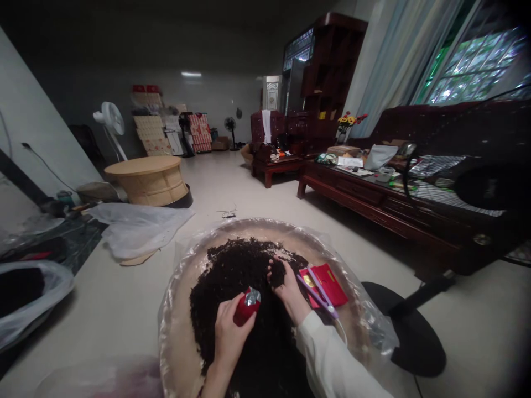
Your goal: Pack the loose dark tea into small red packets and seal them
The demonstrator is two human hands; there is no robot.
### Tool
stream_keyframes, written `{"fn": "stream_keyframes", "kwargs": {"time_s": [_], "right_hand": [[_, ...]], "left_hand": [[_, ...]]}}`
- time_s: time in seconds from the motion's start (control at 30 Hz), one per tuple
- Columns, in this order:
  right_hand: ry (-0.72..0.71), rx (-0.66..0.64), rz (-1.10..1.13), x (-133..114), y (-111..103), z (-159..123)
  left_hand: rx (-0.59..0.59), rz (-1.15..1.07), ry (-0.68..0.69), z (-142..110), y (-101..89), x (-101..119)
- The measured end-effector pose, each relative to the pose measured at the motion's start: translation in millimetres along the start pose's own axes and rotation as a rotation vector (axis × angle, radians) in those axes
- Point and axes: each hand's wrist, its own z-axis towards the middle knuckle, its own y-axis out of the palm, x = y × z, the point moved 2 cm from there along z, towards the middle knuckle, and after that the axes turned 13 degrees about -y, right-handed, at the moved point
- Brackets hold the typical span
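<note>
My left hand (232, 326) is closed around a small red pouch (244, 315) whose silver-lined mouth faces up. My right hand (285, 279) is cupped palm up around a handful of dark, crumbly loose stuff that looks like tea leaves (277, 272). Both hands are over a big heap of the same dark leaves (232, 276) in a wide round tray (176, 331) lined with clear plastic. Right of my right hand lie flat red pouches (332, 283) with gold marks. A purple clamp tool with a cord (326, 298), like a hand heat sealer, rests on them.
A black fan stand (415, 331) is close by the tray on the right. A cluttered dark wooden table (357, 193) stands beyond. Left are a plastic sheet (141, 226), a round wooden-topped drum (149, 177) and a plastic-lined container (53, 282) with dark contents.
</note>
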Motion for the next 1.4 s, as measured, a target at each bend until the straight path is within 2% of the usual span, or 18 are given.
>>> {"fn": "stream_keyframes", "kwargs": {"time_s": [0.07, 0.2, 0.4, 0.6, 0.7, 0.87, 1.0, 1.07, 1.13, 1.27, 1.33, 1.4], "right_hand": [[0.037, 0.007, 0.024, -4, 6, -7], [0.022, -0.02, 0.031, -15, 28, -21], [-0.201, -0.2, -0.227, -25, 59, -38], [-0.306, -0.195, -0.299, -18, 77, -60], [-0.339, -0.245, -0.364, -15, 80, -67], [-0.358, -0.469, -0.588, -15, 76, -74], [-0.244, -0.796, -0.87, -15, 71, -81], [-0.236, -0.955, -1.06, -17, 69, -84], [-0.255, -1.041, -1.193, -19, 67, -84], [-0.264, -1.033, -1.229, -19, 68, -78], [-0.268, -0.99, -1.15, -19, 69, -74], [-0.312, -0.893, -1.024, -22, 71, -71]], "left_hand": [[-0.003, 0.002, 0.012, 1, 3.7, 2], [-0.014, 0.006, 0.023, 3, 8.9, 7], [0.004, 0.013, 0.024, 5, 13.1, 13], [0.026, 0.023, 0.001, 5, 14.9, 12], [0.046, 0.025, -0.008, 5, 15.4, 11], [0.087, 0.035, -0.006, 4, 15.6, 8], [0.085, 0.045, -0.011, 4, 16.8, 4], [0.082, 0.056, 0.01, 4, 18.7, 2], [0.088, 0.069, 0.035, 3, 21.1, 1], [0.107, 0.085, 0.082, 0, 23.2, 3], [0.097, 0.084, 0.093, -1, 22.1, 5], [0.089, 0.079, 0.074, -1, 20.0, 6]]}}
